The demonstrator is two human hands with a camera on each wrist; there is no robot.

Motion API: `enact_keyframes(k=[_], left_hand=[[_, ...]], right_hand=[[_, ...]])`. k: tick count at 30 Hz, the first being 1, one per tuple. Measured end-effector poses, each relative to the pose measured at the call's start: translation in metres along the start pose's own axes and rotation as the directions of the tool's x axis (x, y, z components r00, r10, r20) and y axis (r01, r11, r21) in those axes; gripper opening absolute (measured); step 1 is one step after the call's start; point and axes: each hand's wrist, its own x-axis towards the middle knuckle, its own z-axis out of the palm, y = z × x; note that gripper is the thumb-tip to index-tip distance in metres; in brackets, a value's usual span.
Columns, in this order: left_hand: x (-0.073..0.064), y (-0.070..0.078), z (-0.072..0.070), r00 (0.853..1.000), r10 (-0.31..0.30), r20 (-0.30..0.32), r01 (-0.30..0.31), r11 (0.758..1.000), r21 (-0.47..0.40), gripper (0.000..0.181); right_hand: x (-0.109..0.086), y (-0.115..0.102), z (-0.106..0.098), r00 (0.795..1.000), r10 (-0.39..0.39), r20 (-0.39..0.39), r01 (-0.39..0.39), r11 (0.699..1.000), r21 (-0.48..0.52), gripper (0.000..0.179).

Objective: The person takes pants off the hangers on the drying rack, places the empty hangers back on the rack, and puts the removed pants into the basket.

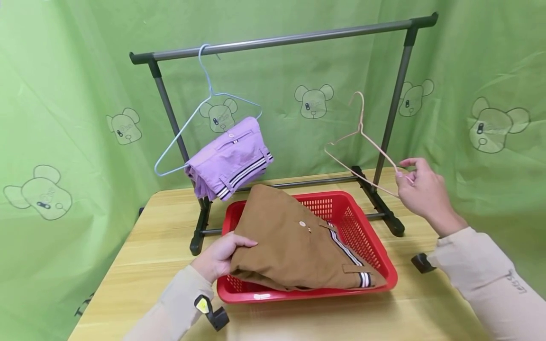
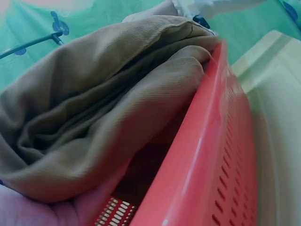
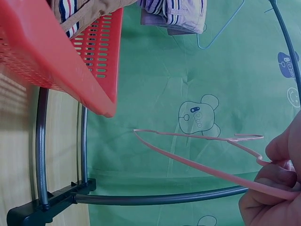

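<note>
Folded brown trousers [image 1: 281, 246] with a striped waistband lie over the red basket [image 1: 307, 296]. My left hand [image 1: 217, 255] grips their left edge, thumb on top and the other fingers hidden beneath. In the left wrist view, the folded layers of the trousers [image 2: 117, 113] bulge above the basket's rim [image 2: 188, 146]. To the right of the basket, my right hand [image 1: 422, 194] holds a pink hanger [image 1: 379, 150] by one end, hook upward. The right wrist view shows thumb and fingers pinching the hanger [image 3: 202, 170] at its corner.
A dark metal rack [image 1: 298, 38] stands behind the basket on the wooden table [image 1: 141, 246]. From its bar hangs a blue hanger [image 1: 183, 127] carrying folded purple trousers [image 1: 234, 151]. The rack's right foot [image 1: 390, 220] lies beside the basket. Green curtain [image 1: 264, 23] surrounds the table.
</note>
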Motion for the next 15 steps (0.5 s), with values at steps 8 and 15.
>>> enact_keyframes(k=[8,15], left_hand=[[-0.009,0.007,0.002,0.987,0.107,-0.122,-0.088,0.985,0.146,0.035],[-0.015,0.019,0.013,0.95,0.187,-0.249,-0.138,0.97,0.199,0.068]], right_hand=[[0.002,-0.002,0.003,1.0,-0.008,0.005,0.008,1.0,0.013,0.039],[0.003,-0.003,0.006,1.0,-0.006,0.014,0.006,1.0,0.023,0.039]])
